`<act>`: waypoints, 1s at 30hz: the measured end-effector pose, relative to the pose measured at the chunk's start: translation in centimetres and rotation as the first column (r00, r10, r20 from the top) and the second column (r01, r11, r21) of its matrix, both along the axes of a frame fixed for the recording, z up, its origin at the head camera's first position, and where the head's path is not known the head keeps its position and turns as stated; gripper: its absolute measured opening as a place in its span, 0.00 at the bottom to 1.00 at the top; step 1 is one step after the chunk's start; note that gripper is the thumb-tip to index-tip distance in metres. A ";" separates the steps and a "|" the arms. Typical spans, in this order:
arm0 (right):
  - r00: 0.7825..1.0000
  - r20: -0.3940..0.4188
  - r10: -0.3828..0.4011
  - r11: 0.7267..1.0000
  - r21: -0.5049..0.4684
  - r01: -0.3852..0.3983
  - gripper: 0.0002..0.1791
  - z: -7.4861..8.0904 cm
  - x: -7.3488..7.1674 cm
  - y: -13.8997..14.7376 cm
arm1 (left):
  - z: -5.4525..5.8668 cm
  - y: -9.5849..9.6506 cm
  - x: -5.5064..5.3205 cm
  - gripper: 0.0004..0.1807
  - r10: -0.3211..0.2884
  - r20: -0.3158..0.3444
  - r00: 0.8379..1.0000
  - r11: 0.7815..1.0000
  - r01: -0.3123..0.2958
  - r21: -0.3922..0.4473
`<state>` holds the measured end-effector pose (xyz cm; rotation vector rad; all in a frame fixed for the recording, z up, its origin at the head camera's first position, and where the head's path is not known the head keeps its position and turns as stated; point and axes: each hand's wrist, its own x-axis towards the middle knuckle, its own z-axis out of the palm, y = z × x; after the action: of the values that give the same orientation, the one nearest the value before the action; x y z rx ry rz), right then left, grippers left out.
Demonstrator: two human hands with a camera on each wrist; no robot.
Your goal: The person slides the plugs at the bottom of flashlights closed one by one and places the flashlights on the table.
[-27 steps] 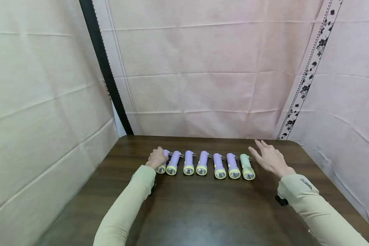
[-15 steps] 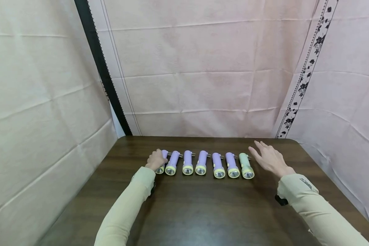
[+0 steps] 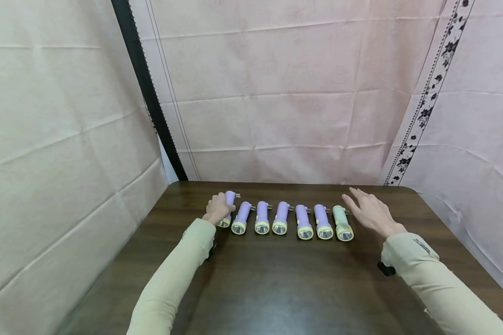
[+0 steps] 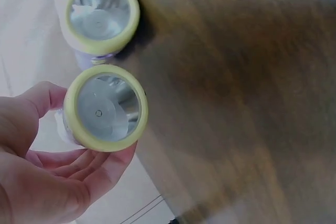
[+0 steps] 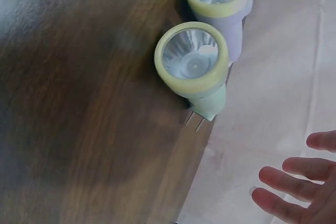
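Note:
In the head view my left hand (image 3: 218, 208) grips the leftmost purple flashlight (image 3: 230, 198), which sits a little farther back than its neighbours. The left wrist view shows its yellow-rimmed lens (image 4: 108, 109), with the thumb on one side and curled fingers on the other. Another purple flashlight (image 3: 241, 217) lies beside it. My right hand (image 3: 371, 214) hovers with spread fingers to the right of a green flashlight (image 3: 341, 222), apart from it. In the right wrist view, two metal plug prongs (image 5: 195, 121) stick out of the green one.
Several more purple flashlights, such as one near the middle (image 3: 281, 216), lie in a row with lenses facing me. They rest on a dark wooden table (image 3: 268, 284). Pale cloth (image 3: 276, 102) hangs behind and along both sides.
My left hand has moved away from me with the leftmost purple flashlight, shifting it back out of the row. My right hand keeps its place by the green flashlight. The camera view shifts slightly.

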<state>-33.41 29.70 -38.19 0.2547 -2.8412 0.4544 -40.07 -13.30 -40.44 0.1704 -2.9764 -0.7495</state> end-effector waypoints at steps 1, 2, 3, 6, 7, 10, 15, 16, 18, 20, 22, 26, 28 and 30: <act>1.000 0.003 0.004 1.000 -0.006 -0.004 0.39 0.1 0.0 -0.1 | 0.2 0.1 0.0 0.21 0.006 0.000 1.000 1.000 -0.006 0.002; 1.000 0.006 0.007 1.000 -0.012 -0.007 0.39 0.1 0.0 -0.1 | 0.3 0.2 0.1 0.21 0.009 0.003 1.000 1.000 -0.009 0.003; 1.000 0.009 0.010 1.000 -0.018 -0.009 0.39 0.2 0.0 -0.2 | 0.5 0.3 0.1 0.21 0.012 0.006 1.000 1.000 -0.012 0.005; 1.000 0.008 0.015 0.999 -0.038 -0.015 0.38 0.3 0.0 -0.4 | 1.0 0.8 0.1 0.19 0.009 0.012 1.000 1.000 -0.009 0.019; 1.000 0.006 0.017 0.999 -0.043 -0.017 0.38 0.4 0.0 -0.4 | 1.2 0.9 0.1 0.19 0.005 0.013 1.000 1.000 -0.005 0.022; 1.000 -0.006 0.025 0.998 -0.059 -0.025 0.37 0.5 -0.1 -0.6 | 1.7 1.2 0.1 0.18 -0.007 -0.004 1.000 1.000 0.007 0.025; 0.999 -0.002 0.048 0.996 -0.081 -0.048 0.37 0.7 -0.1 -1.0 | 2.5 1.8 0.5 0.20 -0.037 -0.049 0.998 0.998 0.039 0.041; 0.999 0.000 0.050 0.995 -0.083 -0.050 0.37 0.7 -0.1 -1.0 | 2.6 2.0 0.6 0.20 -0.046 -0.055 0.997 0.998 0.049 0.048; 0.998 0.000 0.059 0.995 -0.085 -0.059 0.37 0.6 -0.2 -1.1 | 2.8 2.5 0.8 0.20 -0.066 -0.066 0.996 0.996 0.070 0.062; 0.998 -0.002 0.069 0.994 -0.089 -0.069 0.37 0.6 -0.2 -1.3 | 3.1 3.0 1.0 0.21 -0.082 -0.066 0.994 0.994 0.087 0.069; 0.996 -0.009 0.084 0.992 -0.094 -0.084 0.37 0.6 -0.2 -1.5 | 3.3 3.5 1.1 0.21 -0.097 -0.063 0.993 0.992 0.101 0.072; 0.992 -0.023 0.121 0.988 -0.098 -0.123 0.36 0.6 -0.3 -2.0 | 3.6 4.4 1.3 0.20 -0.116 -0.065 0.991 0.990 0.120 0.074; 0.991 -0.028 0.131 0.986 -0.096 -0.133 0.35 0.7 -0.3 -2.2 | 3.8 4.8 1.4 0.19 -0.118 -0.069 0.991 0.990 0.123 0.074; 0.990 -0.033 0.138 0.986 -0.093 -0.140 0.35 0.8 -0.3 -2.5 | 3.9 5.2 1.4 0.20 -0.119 -0.070 0.990 0.989 0.124 0.080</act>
<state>-33.75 27.24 -37.39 0.4390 -2.7773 0.6088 -38.66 -8.12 -36.53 -0.0313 -2.9165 -0.8761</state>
